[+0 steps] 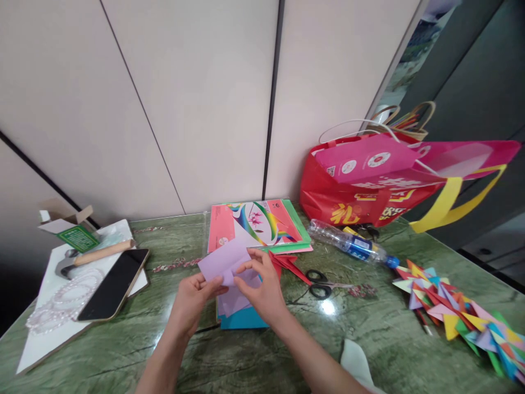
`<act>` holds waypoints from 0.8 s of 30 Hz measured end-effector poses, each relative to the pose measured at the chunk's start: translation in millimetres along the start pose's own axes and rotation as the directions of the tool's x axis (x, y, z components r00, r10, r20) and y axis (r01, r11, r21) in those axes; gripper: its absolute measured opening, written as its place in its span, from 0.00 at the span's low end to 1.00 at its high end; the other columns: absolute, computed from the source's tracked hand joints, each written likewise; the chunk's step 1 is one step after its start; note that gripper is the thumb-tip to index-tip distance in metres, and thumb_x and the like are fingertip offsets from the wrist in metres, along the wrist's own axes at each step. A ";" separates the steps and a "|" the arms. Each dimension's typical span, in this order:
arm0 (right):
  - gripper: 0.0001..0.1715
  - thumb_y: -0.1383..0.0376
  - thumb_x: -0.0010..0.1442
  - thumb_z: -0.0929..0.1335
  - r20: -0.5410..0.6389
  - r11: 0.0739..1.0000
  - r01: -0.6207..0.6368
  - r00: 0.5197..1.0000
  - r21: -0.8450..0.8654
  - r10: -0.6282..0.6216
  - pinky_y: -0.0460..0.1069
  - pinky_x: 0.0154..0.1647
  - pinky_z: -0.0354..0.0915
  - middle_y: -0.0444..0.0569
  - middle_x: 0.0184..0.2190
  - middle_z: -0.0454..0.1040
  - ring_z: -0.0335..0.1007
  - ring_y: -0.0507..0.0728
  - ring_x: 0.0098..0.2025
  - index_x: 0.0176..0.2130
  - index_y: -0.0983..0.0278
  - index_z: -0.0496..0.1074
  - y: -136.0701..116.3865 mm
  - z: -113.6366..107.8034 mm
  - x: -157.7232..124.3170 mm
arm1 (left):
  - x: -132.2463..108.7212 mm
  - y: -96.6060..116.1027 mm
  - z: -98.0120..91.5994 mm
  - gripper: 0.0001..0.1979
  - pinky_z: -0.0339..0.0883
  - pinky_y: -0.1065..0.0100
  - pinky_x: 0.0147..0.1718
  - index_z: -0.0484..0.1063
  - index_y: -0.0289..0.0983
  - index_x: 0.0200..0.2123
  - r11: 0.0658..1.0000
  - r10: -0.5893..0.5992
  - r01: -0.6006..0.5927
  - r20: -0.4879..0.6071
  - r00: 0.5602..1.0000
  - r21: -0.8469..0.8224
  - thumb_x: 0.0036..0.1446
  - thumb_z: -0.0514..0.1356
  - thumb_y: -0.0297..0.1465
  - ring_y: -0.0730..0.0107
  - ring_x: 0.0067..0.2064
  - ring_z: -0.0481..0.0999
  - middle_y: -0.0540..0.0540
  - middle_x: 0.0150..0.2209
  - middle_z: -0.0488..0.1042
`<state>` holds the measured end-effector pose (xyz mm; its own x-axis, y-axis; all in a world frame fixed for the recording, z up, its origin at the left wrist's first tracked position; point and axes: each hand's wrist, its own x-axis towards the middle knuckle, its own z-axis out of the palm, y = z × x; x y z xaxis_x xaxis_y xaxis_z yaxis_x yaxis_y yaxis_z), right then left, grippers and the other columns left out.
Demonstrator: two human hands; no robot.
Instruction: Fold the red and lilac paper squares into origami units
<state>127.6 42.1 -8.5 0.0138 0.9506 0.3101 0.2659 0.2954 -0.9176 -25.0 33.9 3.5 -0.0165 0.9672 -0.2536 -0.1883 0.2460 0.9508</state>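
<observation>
A light purple sheet of paper (223, 261) is held up over the green table (172, 339), partly folded. My left hand (192, 301) pinches its lower left edge. My right hand (262, 287) pinches the fold near its middle with thumb and fingers. Under the hands lies a small stack of sheets, purple on top and blue (241, 320) at the bottom. Behind them rests a pack of coloured paper (254, 221) with a printed cover.
Black-handled scissors (322, 284) lie right of my hands, beside red paper scraps (287, 265). A plastic bottle (350, 244), red and pink bags (369, 180) and folded colourful pieces (455, 312) sit to the right. At left are a phone (115, 284), hammer (98, 254), beads (65, 301) and small box (71, 230).
</observation>
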 end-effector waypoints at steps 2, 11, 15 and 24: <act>0.06 0.67 0.44 0.71 0.007 1.000 -0.010 1.000 -0.024 0.011 0.53 0.52 0.54 0.50 0.47 0.61 0.57 0.60 0.53 0.28 0.61 0.72 -0.7 1.4 -1.5 | -0.5 -1.9 3.7 0.16 0.70 0.61 0.38 0.77 0.31 0.33 1.000 0.020 -0.021 -0.022 1.000 -0.019 0.37 0.68 0.32 0.61 0.30 0.77 0.42 0.28 0.79; 0.12 0.67 0.40 0.72 -0.037 0.998 -0.023 0.999 -0.056 0.021 0.53 0.50 0.57 0.51 0.46 0.61 0.57 0.62 0.53 0.30 0.61 0.70 3.1 4.3 -2.1 | -3.3 -7.5 16.6 0.16 0.70 0.61 0.40 0.76 0.31 0.36 0.990 0.054 -0.051 0.016 0.998 -0.128 0.41 0.66 0.31 0.60 0.35 0.77 0.41 0.32 0.79; 0.16 0.68 0.38 0.72 -0.048 0.997 -0.052 0.998 -0.053 0.049 0.52 0.48 0.59 0.50 0.45 0.61 0.59 0.61 0.50 0.31 0.61 0.68 4.8 7.1 -2.9 | -3.8 -9.6 20.3 0.15 0.71 0.62 0.35 0.76 0.30 0.34 0.987 0.050 -0.049 0.007 0.999 -0.154 0.40 0.66 0.31 0.58 0.34 0.77 0.41 0.31 0.79; 0.38 0.66 0.39 0.71 -0.137 0.996 -0.077 0.987 0.038 0.081 0.55 0.51 0.58 0.53 0.47 0.62 0.59 0.62 0.51 0.50 0.64 0.57 3.2 9.2 -3.3 | -2.8 -14.9 23.5 0.10 0.71 0.63 0.33 0.76 0.31 0.27 0.983 0.068 -0.068 -0.009 0.998 -0.168 0.40 0.66 0.32 0.59 0.32 0.78 0.43 0.27 0.79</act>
<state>119.5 40.8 -14.8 0.1670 0.9495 0.2658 0.2272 0.2253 -0.9474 1.0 28.9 -5.8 -0.0380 0.9810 -0.1900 -0.3493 0.1651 0.9223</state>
